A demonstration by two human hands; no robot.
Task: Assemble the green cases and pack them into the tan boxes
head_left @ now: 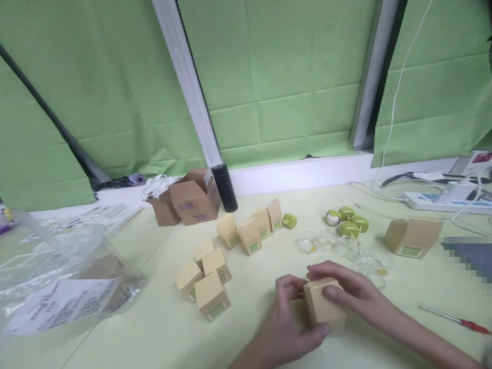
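Note:
Both my hands hold one small tan cardboard box point(321, 307) on the pale table, near its front edge. My left hand point(286, 320) grips the box's left side and bottom, thumb under its lower edge. My right hand point(351, 292) lies over the top and right side, fingers curled round it. Just behind the box lie several clear plastic shells point(348, 248). Further back sit green rounded items point(351, 221).
Several closed small tan boxes point(209, 279) stand to the left, more point(251, 228) behind them. An open tan box point(413, 237) lies right. A brown carton point(192, 202), a black cylinder point(225, 188), a clear plastic bag point(57, 277), a power strip point(448, 201) and a red-handled screwdriver point(455, 320) are around.

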